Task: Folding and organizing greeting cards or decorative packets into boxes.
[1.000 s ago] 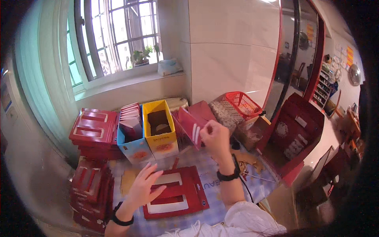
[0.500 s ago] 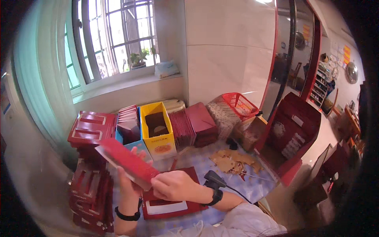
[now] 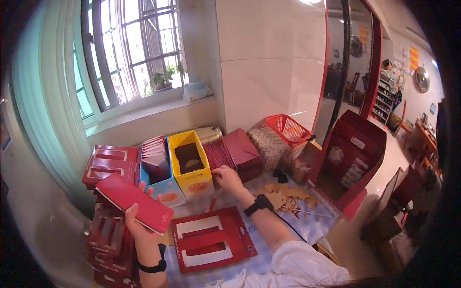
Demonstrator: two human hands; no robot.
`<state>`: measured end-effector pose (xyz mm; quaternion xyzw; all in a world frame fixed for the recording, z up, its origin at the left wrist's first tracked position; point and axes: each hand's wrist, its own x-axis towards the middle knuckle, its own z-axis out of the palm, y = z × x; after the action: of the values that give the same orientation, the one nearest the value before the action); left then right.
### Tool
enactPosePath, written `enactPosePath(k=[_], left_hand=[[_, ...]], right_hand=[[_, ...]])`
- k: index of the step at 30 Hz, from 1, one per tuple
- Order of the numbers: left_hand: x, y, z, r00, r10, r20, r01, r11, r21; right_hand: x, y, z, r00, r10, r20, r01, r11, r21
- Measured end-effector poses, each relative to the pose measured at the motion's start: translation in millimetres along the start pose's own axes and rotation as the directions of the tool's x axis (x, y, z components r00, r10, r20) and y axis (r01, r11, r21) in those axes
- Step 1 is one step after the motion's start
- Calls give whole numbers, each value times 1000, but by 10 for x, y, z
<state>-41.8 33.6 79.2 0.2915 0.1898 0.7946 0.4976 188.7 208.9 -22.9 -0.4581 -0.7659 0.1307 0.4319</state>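
Observation:
A long flat red case [image 3: 134,204] with a pale edge lies across my left hand [image 3: 139,221], whose fingers and thumb grip its sides. In front of the row of upright dark red folded sleeves [image 3: 218,154], near the yellow box [image 3: 197,180], is my right hand [image 3: 229,180]. Its fingers are bent together, and I cannot make out anything between them. Flat on the table before me rests a dark red card panel [image 3: 213,232] with two long white-edged cutouts. A black band circles each wrist.
Similar red panels [image 3: 108,225] are stacked high at the left. A blue box [image 3: 165,185] holds thin red-and-white pieces. Brown scraps [image 3: 285,197] lie on the checked cloth [image 3: 307,230]. Behind stands a red basket [image 3: 290,129]; a large open dark red box [image 3: 348,163] is at right.
My right hand has left the red case and moved up to the row of dark red sleeves. My left hand has lowered and tilted the case, uncovering the panel on the table.

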Motion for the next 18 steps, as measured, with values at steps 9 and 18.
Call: enactPosePath(k=[9, 18], left_hand=[[-21, -4, -8, 1000, -1, 14, 0, 1000, 31], [-7, -40, 10, 996, -80, 42, 80, 997, 4]], right_hand=[[6, -125, -103, 1000, 9, 12, -6, 967, -254], [254, 368, -744, 997, -77, 11, 59, 660, -749]])
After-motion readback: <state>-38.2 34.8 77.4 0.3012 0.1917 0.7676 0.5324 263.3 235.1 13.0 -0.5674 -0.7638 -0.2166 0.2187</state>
